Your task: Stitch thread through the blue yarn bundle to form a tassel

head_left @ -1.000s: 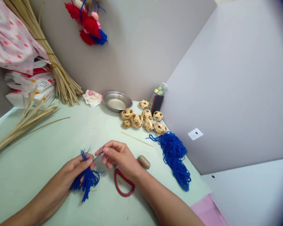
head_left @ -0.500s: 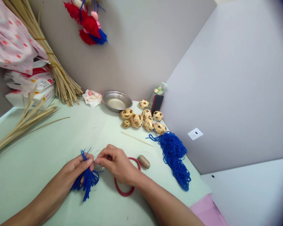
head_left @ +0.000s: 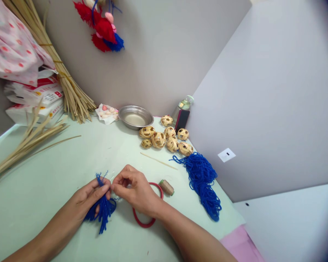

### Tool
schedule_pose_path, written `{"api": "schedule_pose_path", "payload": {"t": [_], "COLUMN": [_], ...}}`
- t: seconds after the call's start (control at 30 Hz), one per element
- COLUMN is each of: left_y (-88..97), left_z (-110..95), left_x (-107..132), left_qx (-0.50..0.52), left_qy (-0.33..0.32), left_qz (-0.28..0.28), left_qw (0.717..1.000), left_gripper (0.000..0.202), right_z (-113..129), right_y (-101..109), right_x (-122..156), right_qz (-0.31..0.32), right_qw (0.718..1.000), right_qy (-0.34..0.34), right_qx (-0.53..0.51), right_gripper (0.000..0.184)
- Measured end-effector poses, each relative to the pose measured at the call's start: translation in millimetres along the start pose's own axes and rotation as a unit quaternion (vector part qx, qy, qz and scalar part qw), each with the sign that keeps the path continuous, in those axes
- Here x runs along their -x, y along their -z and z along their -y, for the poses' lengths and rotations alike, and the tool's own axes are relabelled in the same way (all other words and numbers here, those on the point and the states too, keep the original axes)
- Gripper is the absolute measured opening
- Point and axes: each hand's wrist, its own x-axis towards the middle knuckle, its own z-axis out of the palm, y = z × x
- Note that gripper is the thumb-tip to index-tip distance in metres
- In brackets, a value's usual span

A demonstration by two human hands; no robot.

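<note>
A blue yarn tassel (head_left: 104,214) is pinched in my left hand (head_left: 94,193), its strands fanning down below the fingers and a short tuft poking out above. My right hand (head_left: 133,189) is closed in a pinch close to the left fingertips, at the tassel's side. What the right fingers hold is too small to make out. Under my right wrist lies a red ring-shaped loop (head_left: 144,225), partly hidden by the arm. Just right of it a spool of brown thread (head_left: 167,187) rests on its side.
Several woven strip balls (head_left: 158,140) sit near a metal bowl (head_left: 136,117). A blue yarn hank (head_left: 203,185) lies along the right edge. A phone (head_left: 182,120) leans on a bottle (head_left: 186,103). Plant strips (head_left: 27,145) lie at left; red and blue tassels (head_left: 105,31) hang above.
The tassel and my left fingers have shifted slightly to the right. My right hand stays pinched beside them, almost in the same place.
</note>
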Motion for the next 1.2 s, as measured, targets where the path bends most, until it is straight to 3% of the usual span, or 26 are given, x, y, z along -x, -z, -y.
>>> {"api": "schedule_pose_path", "payload": {"t": [0.23, 0.57, 0.7, 0.93, 1.2], "left_y": [-4.7, -0.4, 0.8, -4.5, -5.4], "left_z": [-7.8, -2.0, 0.2, -8.1, -9.2], "left_x": [5.0, 3.8, 4.5, 6.6, 4.8], "left_qx": [0.022, 0.035, 0.033, 0.031, 0.003], "left_qy": [0.007, 0.006, 0.001, 0.01, 0.009], "left_qz": [-0.039, -0.069, -0.066, -0.062, -0.04], "left_qw": [0.999, 0.997, 0.997, 0.998, 0.999], "left_gripper": [0.048, 0.051, 0.048, 0.051, 0.053], "right_z": [-1.1, -13.0, -9.1, -2.0, -3.3], "right_y": [-1.0, -3.4, 0.1, 2.7, -0.4], "right_x": [-0.6, -1.0, -2.7, -4.1, -3.9], "right_qz": [0.008, 0.067, 0.043, -0.018, -0.018], "right_qw": [1.0, 0.998, 0.998, 0.999, 0.999], "right_qy": [-0.004, -0.012, -0.024, -0.033, -0.028], "right_qx": [0.008, -0.001, 0.026, 0.035, 0.001], "right_gripper": [0.018, 0.013, 0.021, 0.011, 0.012]}}
